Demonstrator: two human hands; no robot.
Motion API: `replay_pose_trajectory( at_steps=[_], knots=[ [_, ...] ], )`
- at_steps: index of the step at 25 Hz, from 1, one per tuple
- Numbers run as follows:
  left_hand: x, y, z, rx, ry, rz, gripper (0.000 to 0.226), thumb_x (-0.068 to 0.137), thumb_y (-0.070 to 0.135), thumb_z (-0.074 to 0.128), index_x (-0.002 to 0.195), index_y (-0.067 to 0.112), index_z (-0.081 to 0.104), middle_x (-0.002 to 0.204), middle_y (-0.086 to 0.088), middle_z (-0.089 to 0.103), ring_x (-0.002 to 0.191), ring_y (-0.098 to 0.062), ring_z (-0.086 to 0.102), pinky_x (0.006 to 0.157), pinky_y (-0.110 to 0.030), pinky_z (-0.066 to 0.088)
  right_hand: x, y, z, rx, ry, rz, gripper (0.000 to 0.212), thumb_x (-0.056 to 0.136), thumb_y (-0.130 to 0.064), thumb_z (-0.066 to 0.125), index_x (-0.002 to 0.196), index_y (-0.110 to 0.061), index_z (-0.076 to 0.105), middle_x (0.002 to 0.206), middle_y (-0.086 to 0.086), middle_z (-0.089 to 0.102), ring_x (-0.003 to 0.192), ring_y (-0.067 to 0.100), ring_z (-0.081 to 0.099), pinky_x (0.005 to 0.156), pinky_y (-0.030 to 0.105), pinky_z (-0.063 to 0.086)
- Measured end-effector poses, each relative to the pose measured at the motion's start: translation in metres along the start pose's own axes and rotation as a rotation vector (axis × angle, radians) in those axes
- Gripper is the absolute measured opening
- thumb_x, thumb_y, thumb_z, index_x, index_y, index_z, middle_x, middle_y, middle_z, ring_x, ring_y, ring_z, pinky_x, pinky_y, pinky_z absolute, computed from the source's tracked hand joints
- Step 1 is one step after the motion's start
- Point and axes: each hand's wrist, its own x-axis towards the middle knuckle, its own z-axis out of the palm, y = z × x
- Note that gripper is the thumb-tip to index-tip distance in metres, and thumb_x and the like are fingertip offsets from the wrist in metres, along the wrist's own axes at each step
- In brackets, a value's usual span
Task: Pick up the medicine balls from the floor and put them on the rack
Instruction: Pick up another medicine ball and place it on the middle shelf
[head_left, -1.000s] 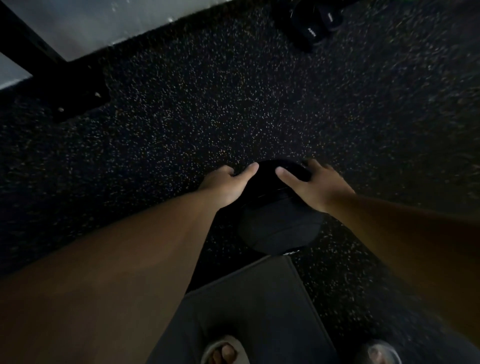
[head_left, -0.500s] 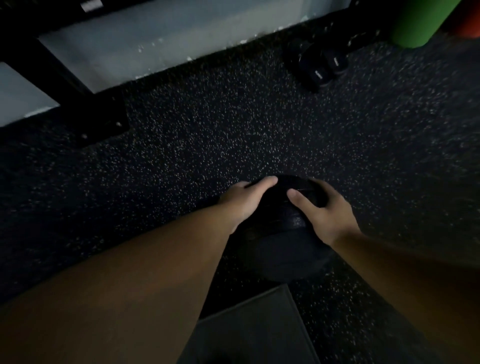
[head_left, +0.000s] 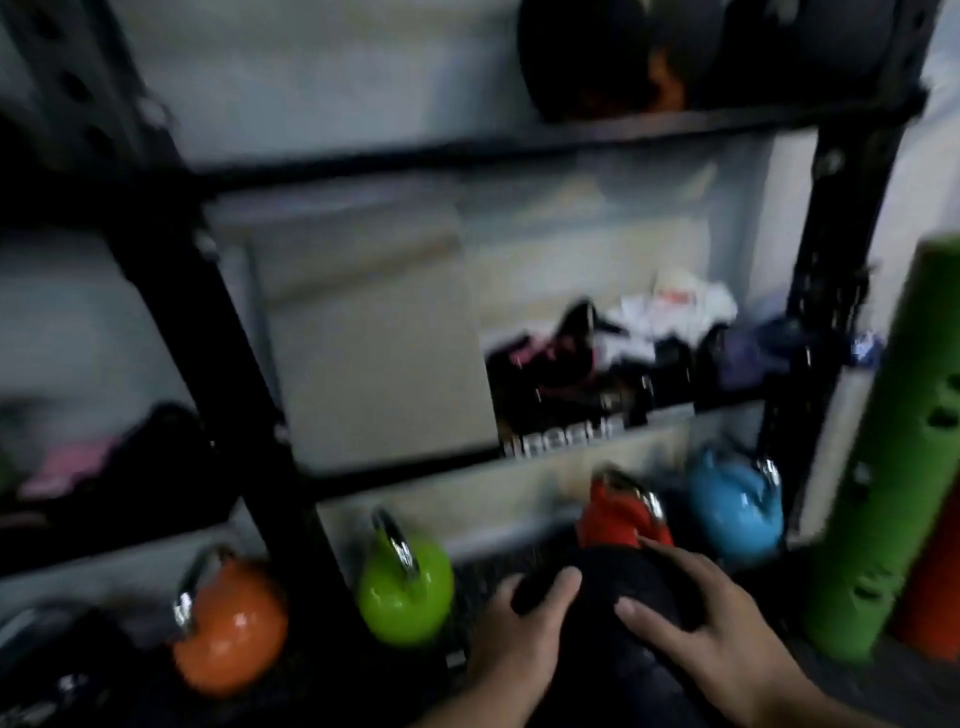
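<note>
A black medicine ball (head_left: 602, 618) is held between both hands low in the view, off the floor. My left hand (head_left: 519, 639) grips its left side and my right hand (head_left: 711, 634) grips its right side, fingers spread over the top. Straight ahead stands the black metal rack (head_left: 249, 415). On its top shelf at the upper right sit two dark medicine balls (head_left: 597, 57). The picture is blurred by motion.
Kettlebells stand on the rack's floor level: orange (head_left: 228, 629), green (head_left: 405, 592), red (head_left: 623, 514) and blue (head_left: 737, 509). Bags and straps (head_left: 623, 353) lie on the middle shelf. A green roller (head_left: 893, 467) and a red one (head_left: 935, 597) stand at the right.
Both hands have lifted the black medicine ball off the speckled floor. My view has swung up from the floor to the rack with its kettlebells.
</note>
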Motion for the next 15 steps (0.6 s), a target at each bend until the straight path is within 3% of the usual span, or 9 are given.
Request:
replay_pose_trajectory(
  at_steps=[3, 6, 8, 11, 15],
  knots=[
    [-0.027, 0.164, -0.098, -0.075, 0.092, 0.210, 0.081, 0.067, 0.089, 0.067, 0.111, 0.022, 0.080, 0.108, 0.009, 0.080, 0.110, -0.017, 0.075, 0.089, -0.030, 0.055, 0.063, -0.175, -0.067, 0.014, 0.025, -0.178, 0.115, 0.052, -0.103, 0.065, 0.142, -0.030, 0.065, 0.140, -0.005, 0.069, 0.129, 0.008, 0.064, 0.115, 0.032, 0.045],
    [-0.055, 0.307, -0.186, -0.049, 0.176, 0.387, 0.079, 0.076, 0.085, 0.066, 0.115, 0.018, 0.081, 0.107, 0.001, 0.079, 0.110, -0.018, 0.074, 0.092, -0.034, 0.056, 0.103, -0.326, -0.120, 0.066, 0.121, -0.368, 0.122, 0.051, -0.101, 0.065, 0.143, -0.021, 0.065, 0.139, 0.001, 0.069, 0.127, 0.014, 0.064, 0.111, 0.029, 0.044],
    [-0.068, 0.384, -0.236, -0.032, 0.283, 0.504, 0.096, 0.061, 0.093, 0.060, 0.113, 0.015, 0.082, 0.107, -0.005, 0.081, 0.109, -0.023, 0.075, 0.097, -0.038, 0.058, 0.126, -0.404, -0.143, 0.094, 0.204, -0.467, 0.114, 0.055, -0.091, 0.066, 0.144, -0.019, 0.064, 0.138, 0.002, 0.069, 0.125, 0.014, 0.063, 0.108, 0.026, 0.044],
    [-0.076, 0.473, -0.295, -0.075, 0.378, 0.608, 0.097, 0.047, 0.092, 0.061, 0.112, 0.024, 0.084, 0.110, -0.003, 0.083, 0.105, -0.027, 0.077, 0.101, -0.041, 0.060, 0.163, -0.493, -0.169, 0.181, 0.264, -0.554, 0.106, 0.062, -0.086, 0.070, 0.147, -0.023, 0.062, 0.142, 0.003, 0.066, 0.130, 0.017, 0.062, 0.115, 0.033, 0.046],
    [-0.039, 0.536, -0.329, -0.159, 0.366, 0.704, 0.071, 0.072, 0.076, 0.072, 0.119, 0.022, 0.077, 0.110, 0.000, 0.080, 0.104, -0.022, 0.076, 0.095, -0.035, 0.058, 0.232, -0.545, -0.177, 0.162, 0.306, -0.653, 0.103, 0.065, -0.088, 0.072, 0.149, -0.028, 0.058, 0.146, 0.000, 0.062, 0.135, 0.016, 0.059, 0.117, 0.039, 0.046]
  ],
)
